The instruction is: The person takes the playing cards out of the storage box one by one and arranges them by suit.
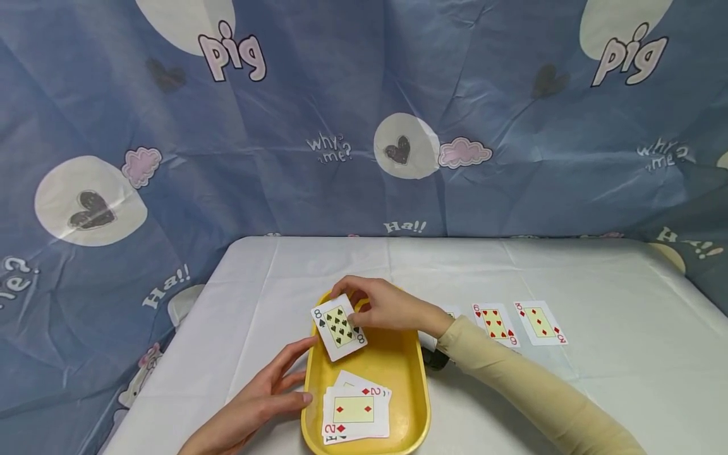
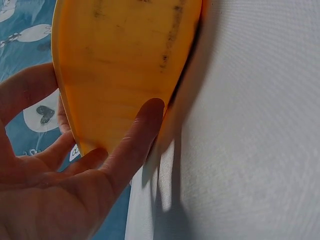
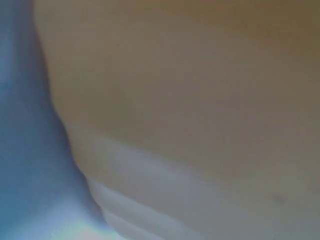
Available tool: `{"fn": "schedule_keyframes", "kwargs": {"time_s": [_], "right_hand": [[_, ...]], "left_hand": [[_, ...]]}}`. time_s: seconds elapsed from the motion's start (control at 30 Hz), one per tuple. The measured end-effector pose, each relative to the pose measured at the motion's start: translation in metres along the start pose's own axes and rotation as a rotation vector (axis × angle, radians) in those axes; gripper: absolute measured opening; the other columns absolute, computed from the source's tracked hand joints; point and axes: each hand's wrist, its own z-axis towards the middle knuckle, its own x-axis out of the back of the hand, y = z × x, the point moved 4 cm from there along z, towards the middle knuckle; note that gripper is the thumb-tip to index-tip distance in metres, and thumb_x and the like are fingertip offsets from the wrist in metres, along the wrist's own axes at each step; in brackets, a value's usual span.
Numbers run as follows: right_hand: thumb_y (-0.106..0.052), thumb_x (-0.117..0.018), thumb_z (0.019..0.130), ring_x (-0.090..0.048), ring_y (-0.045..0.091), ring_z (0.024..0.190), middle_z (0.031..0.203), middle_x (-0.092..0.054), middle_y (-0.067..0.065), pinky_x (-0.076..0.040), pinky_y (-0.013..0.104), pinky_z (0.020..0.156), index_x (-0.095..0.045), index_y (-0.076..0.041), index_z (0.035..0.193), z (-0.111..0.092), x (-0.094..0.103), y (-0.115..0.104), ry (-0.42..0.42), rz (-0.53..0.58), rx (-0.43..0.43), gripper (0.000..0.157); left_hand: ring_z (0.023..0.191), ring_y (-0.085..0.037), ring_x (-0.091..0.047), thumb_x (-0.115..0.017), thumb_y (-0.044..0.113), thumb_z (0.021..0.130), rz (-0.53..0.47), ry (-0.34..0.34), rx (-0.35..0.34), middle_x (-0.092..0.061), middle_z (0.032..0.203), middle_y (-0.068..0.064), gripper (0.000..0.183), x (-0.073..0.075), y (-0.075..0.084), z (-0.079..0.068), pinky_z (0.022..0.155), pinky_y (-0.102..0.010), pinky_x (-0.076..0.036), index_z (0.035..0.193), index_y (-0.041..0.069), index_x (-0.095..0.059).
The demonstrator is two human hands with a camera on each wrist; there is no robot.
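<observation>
My right hand (image 1: 389, 308) pinches an eight of spades playing card (image 1: 339, 327), face up and tilted, over the far end of a yellow tray (image 1: 421, 404). Its thumb lies on the card's face at the right edge. Against the tray's outer left side rests my left hand (image 1: 264, 395), fingers spread. Close up in the left wrist view, the thumb (image 2: 145, 120) touches the tray wall (image 2: 125, 65). Inside the near end lies a small loose pile of cards, a two of diamonds (image 1: 354, 411) on top. The right wrist view is too blurred to show the hand's grip.
Right of the tray, a six of hearts (image 1: 495, 324) and another diamond card (image 1: 540, 323) lie face up on the white cloth (image 1: 273, 284). Another card (image 1: 452, 311) is partly hidden behind the right wrist, near a black object (image 1: 435, 359). A blue patterned curtain (image 1: 318, 196) hangs behind.
</observation>
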Motion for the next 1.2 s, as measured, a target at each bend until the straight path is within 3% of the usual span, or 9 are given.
{"fn": "schedule_keyframes", "kwargs": {"time_s": [0.3, 0.5, 0.73, 1.0, 1.2], "right_hand": [[-0.003, -0.07, 0.091, -0.063, 0.011, 0.095, 0.121, -0.06, -0.009, -0.052, 0.029, 0.089, -0.063, -0.021, 0.125, -0.01, 0.012, -0.009, 0.041, 0.001, 0.025, 0.039], [-0.006, -0.071, 0.09, -0.065, 0.01, 0.092, 0.119, -0.061, -0.014, -0.053, 0.034, 0.086, -0.066, -0.024, 0.123, -0.022, 0.014, -0.006, 0.084, 0.01, -0.013, 0.038], [-0.009, -0.072, 0.09, -0.064, 0.013, 0.088, 0.114, -0.061, -0.01, -0.055, 0.04, 0.082, -0.066, -0.026, 0.122, -0.037, 0.018, -0.002, 0.173, 0.046, -0.044, 0.037], [-0.006, -0.071, 0.09, -0.065, 0.02, 0.093, 0.125, -0.059, -0.003, -0.056, 0.038, 0.081, -0.064, -0.018, 0.127, -0.057, 0.031, 0.0, 0.311, 0.117, -0.076, 0.04], [-0.001, -0.069, 0.091, -0.065, 0.027, 0.093, 0.127, -0.058, 0.005, -0.058, 0.041, 0.075, -0.062, -0.011, 0.129, -0.076, 0.04, 0.003, 0.35, 0.197, -0.113, 0.041]], "left_hand": [[0.135, -0.035, -0.04, -0.065, 0.018, 0.096, 0.006, -0.013, -0.016, -0.002, 0.163, -0.013, 0.074, 0.0, 0.0, 0.0, 0.096, -0.046, -0.048, 0.156, 0.024, -0.022], [0.13, -0.032, -0.045, -0.066, 0.018, 0.095, 0.007, -0.003, -0.011, -0.004, 0.162, -0.015, 0.075, -0.001, 0.0, 0.001, 0.095, -0.047, -0.048, 0.156, 0.024, -0.022], [0.128, -0.031, -0.048, -0.065, 0.017, 0.095, -0.006, -0.008, -0.015, -0.005, 0.162, -0.015, 0.076, -0.002, 0.0, 0.0, 0.095, -0.047, -0.048, 0.156, 0.023, -0.021], [0.129, -0.031, -0.048, -0.065, 0.016, 0.095, 0.007, 0.002, -0.023, -0.008, 0.162, -0.016, 0.075, -0.001, 0.0, 0.001, 0.096, -0.047, -0.048, 0.156, 0.024, -0.022], [0.129, -0.03, -0.047, -0.065, 0.018, 0.095, 0.012, 0.012, -0.006, -0.008, 0.162, -0.015, 0.074, 0.0, -0.002, 0.001, 0.096, -0.047, -0.048, 0.156, 0.024, -0.022]]}}
